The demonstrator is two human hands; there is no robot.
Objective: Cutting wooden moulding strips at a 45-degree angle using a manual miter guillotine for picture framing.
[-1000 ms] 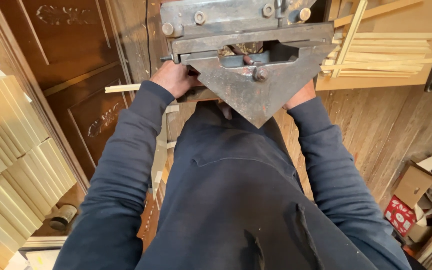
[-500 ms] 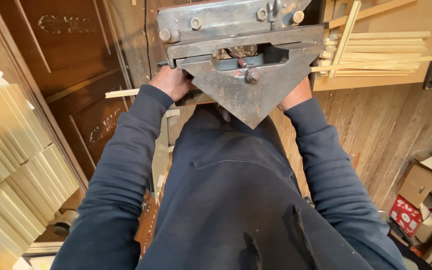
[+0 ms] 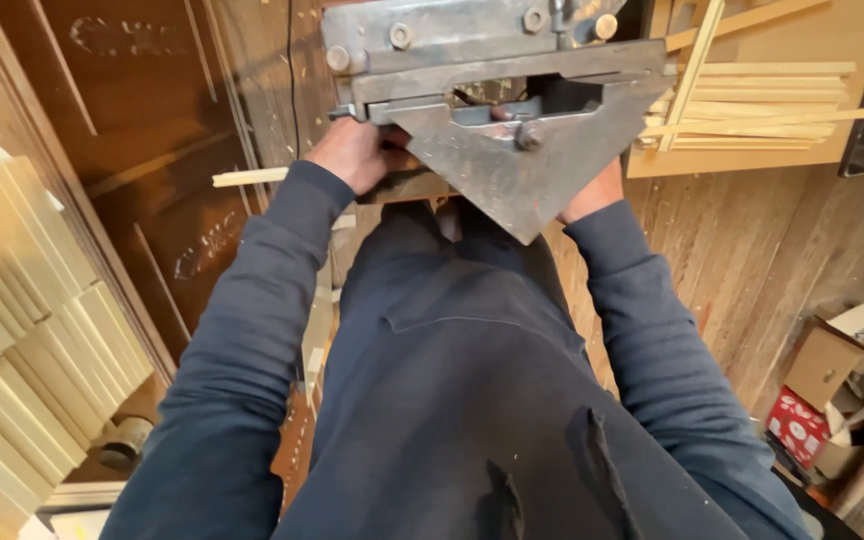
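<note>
1. Up at twelve o'clock from my body sits the big grey metal machine (image 3: 497,110), with its pointy plate aimed down at me. My left hand (image 3: 357,152) is at about eleven o'clock, tucked right under the machine's edge. My right hand (image 3: 597,190) is at about one o'clock, mostly hidden behind the plate.

2. My left grip looks curled on something under the machine, maybe a bit of wood, but I cannot tell what it is. My right grip is hidden, so I cannot tell if it is closed or apart.

3. Both hands sit very close to the dark gap in the middle of the machine. If a finger slips in there, I think it could get pinched or cut.

4. I cannot see my right fingers at all. Working blind like that could put them in the wrong spot.

5. My dark sleeves (image 3: 252,330) reach up to the machine. A loose cuff could get caught.

6. The thin wooden stick (image 3: 249,177) pokes out at ten o'clock, just beside my left arm. A bump from my elbow could knock it away.

7. The pile of thin sticks (image 3: 752,105) on the worktop (image 3: 752,158) at two o'clock lies crossed and messy. A shake from the machine could make some slide off.

8. The stacked pale wood blocks (image 3: 22,340) at eight o'clock lean near my left arm. A step back could tip them.
</note>
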